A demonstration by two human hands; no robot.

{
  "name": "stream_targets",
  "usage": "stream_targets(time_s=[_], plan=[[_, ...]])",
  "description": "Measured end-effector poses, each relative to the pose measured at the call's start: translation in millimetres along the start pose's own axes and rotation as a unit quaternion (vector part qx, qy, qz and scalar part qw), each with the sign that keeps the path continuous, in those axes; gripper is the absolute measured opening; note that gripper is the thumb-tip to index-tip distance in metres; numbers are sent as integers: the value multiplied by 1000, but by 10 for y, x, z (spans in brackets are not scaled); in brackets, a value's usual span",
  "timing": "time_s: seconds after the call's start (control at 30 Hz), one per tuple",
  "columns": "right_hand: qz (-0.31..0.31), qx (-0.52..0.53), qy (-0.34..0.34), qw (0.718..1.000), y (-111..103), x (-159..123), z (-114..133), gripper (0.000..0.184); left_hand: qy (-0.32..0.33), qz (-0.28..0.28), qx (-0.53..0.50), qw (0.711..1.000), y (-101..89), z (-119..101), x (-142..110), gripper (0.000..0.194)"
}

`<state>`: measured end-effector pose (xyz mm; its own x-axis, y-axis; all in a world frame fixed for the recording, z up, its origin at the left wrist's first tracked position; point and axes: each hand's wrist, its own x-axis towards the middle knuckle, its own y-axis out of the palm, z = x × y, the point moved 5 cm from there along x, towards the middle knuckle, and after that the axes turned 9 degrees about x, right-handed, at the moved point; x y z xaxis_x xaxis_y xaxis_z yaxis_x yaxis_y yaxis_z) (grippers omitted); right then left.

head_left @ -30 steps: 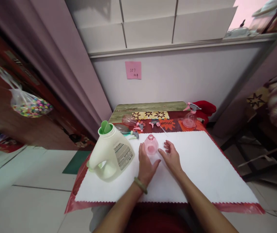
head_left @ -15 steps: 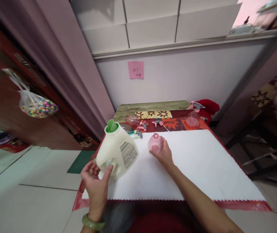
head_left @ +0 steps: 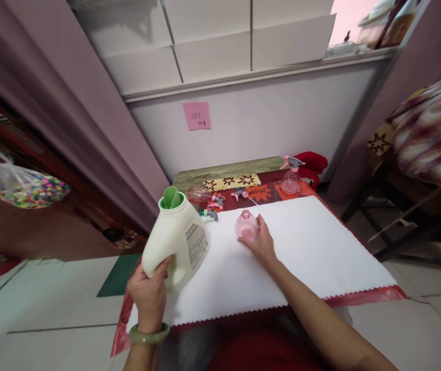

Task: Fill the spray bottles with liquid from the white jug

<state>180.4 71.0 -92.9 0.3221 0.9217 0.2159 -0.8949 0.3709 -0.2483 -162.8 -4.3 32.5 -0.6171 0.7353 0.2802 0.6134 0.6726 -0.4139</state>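
My left hand (head_left: 149, 288) is closed round the handle of a large cream detergent jug (head_left: 181, 245). The jug has no cap, and a green pouring spout (head_left: 172, 198) shows in its mouth. My right hand (head_left: 261, 242) grips a small clear pink spray bottle (head_left: 246, 224) from its right side. This bottle stands upright without its trigger head, and pink tint shows low inside it. Behind it lies a pink and grey trigger sprayer (head_left: 240, 195) with its thin tube. Further left are another pink sprayer head (head_left: 216, 201) and a green-grey one (head_left: 209, 215).
A white mat (head_left: 282, 247) covers most of the table. At the back right stands a pink spray bottle (head_left: 291, 179) with its trigger on. A clear bottle (head_left: 199, 194) lies at the back left. A bag of colourful beads (head_left: 30, 188) hangs at the left.
My left hand has closed from an open reach onto the jug's handle. The right hand keeps its hold on the pink bottle. The camera view has shifted to the right.
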Motion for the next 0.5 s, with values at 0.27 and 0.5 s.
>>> stream_targets(time_s=[0.27, 0.5], plan=[[-61, 106, -228, 966, -153, -478, 670, 50, 34, 99, 122, 987, -279, -737, -101, 46], [237, 358, 131, 894, 463, -975, 971, 91, 68, 214, 197, 954, -232, -833, -192, 52]])
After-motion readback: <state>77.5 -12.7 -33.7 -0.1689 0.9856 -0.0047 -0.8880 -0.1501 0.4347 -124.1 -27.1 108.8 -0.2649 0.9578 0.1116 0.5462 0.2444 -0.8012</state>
